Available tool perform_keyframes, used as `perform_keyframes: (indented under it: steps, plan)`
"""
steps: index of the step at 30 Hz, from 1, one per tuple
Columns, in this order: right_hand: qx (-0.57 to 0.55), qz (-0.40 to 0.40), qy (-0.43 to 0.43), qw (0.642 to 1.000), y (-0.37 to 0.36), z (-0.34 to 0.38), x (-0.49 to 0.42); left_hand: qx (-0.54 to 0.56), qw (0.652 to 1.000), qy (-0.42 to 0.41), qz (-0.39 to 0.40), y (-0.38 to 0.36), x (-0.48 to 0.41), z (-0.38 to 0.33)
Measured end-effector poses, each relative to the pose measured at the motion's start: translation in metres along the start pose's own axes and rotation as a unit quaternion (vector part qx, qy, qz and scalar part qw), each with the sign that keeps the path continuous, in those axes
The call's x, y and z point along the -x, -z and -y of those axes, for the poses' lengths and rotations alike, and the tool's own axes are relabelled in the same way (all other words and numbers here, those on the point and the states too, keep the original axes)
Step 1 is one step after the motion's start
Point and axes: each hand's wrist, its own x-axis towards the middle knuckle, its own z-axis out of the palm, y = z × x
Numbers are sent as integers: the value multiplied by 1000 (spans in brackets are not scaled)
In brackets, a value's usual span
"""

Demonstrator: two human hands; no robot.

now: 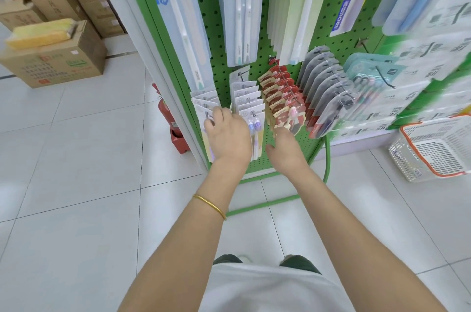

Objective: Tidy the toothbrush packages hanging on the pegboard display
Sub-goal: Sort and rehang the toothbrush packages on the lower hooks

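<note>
Hanging in the lower centre of the frame, on hooks in the green pegboard (219, 31), are several rows of toothbrush packages.

Far-left row: white packages (204, 101), fanned one behind another. The left hand (228, 134) lies on the front of this row, back of the hand to the camera. Its fingers (216, 114) are curled over the top edge of the front package; the thumb is hidden. A gold bangle (210, 206) sits on that forearm.

Next row to the right: more white cards, the purple-brush packages (248, 102), just beside the left hand's right edge.

Third row: red packages (280, 93). The right hand (286, 150) is directly below the front one and reaches up to its bottom edge. Thumb stands out to the left. The fingertips go behind the package, so I cannot tell whether they pinch it or only touch it.

Right of these: grey packages (323, 87), then teal packages (367, 69), neither touched. Long packages (178, 18) hang across the top of the frame, above both hands.

Surroundings:
- white-and-orange basket (433, 171) on the tiled floor (76, 184), lower right
- cardboard boxes (56, 62), upper left
- red fire extinguisher (165, 110) at the left edge of the stand
- white shirt (267, 291), bottom centre
</note>
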Motion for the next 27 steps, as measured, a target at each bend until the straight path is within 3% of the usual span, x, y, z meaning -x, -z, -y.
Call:
perform_keyframes:
  steps: [11, 17, 23, 27]
  plan:
    - [-24, 42, 53, 997, 30, -25, 33, 16, 995, 91, -31, 15, 54, -29]
    - [-64, 85, 62, 992, 24, -47, 57, 175, 978, 102, -40, 12, 92, -37]
    - [-150, 77, 88, 982, 28, -69, 73, 423, 889, 98, -146, 12, 106, -43]
    - [-230, 98, 120, 961, 39, -79, 82, 523, 825, 142, -161, 17, 97, -49]
